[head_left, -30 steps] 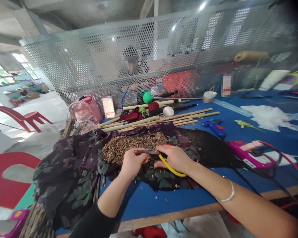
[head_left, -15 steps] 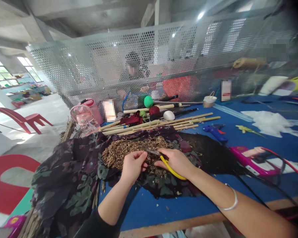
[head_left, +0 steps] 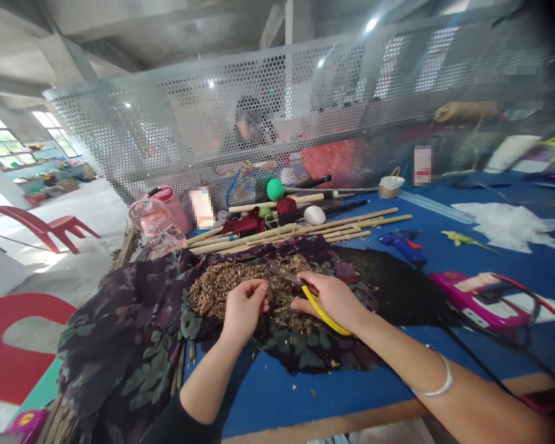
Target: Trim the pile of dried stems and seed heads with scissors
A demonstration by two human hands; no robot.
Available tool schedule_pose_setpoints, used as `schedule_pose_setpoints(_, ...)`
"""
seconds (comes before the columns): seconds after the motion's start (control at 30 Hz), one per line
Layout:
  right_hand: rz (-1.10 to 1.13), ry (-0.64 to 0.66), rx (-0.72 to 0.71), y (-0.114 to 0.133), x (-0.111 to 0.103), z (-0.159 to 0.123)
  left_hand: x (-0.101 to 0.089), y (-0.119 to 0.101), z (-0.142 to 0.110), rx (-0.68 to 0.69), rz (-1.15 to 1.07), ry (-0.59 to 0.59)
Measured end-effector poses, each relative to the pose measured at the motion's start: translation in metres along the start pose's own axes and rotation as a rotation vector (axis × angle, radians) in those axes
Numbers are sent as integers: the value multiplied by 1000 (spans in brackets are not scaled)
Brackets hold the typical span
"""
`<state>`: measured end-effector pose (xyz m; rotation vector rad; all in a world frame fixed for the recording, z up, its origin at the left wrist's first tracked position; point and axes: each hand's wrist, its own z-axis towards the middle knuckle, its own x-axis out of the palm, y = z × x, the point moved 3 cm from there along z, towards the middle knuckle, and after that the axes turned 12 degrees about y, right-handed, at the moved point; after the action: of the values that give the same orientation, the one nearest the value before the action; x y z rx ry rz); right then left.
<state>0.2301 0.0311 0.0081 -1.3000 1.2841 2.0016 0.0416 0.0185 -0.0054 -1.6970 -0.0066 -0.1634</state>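
Our right hand (head_left: 332,300) grasps the yellow-handled scissors (head_left: 315,304) over brown bits (head_left: 217,290) on dark cloth (head_left: 134,333). Our left hand (head_left: 244,308) is pinched, maybe on something tiny; we cannot tell. The scissors are near it, so a slip could nick us. A cloth tug could spill bits.

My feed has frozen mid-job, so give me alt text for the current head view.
The right hand grips yellow-handled cutters above brown scraps heaped on dark cloth; the left hand is pinched nearby, any contents unclear. Beyond are sticks and a green ball, with a glue gun to the right on the blue table.
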Motion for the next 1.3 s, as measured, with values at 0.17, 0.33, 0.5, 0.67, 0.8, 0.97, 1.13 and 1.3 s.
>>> schedule_pose_setpoints(0.17,-8,-3,17,-8,-3,1,-18,-5,2,46,218,-86)
schedule_pose_setpoints(0.33,-39,-1,31,-9,-6,1,-20,-16,-1,319,755,-65)
schedule_pose_setpoints(0.5,-34,19,37,-12,-9,1,-26,-24,-2,418,906,-90)
schedule_pose_setpoints(0.67,-40,33,28,-13,-9,3,-46,-34,2,385,830,-25)
schedule_pose_setpoints(0.8,-33,15,16,-14,-7,3,-40,-43,-3,450,1028,67)
schedule_pose_setpoints(0.97,-13,-5,33,-17,-5,4,-1,-28,-12,358,1203,345)
schedule_pose_setpoints(1.13,-30,-6,45,-17,-4,4,12,-9,-6,207,1234,312)
schedule_pose_setpoints(1.3,-33,-2,38,-16,-3,4,2,-9,-2,285,1053,237)
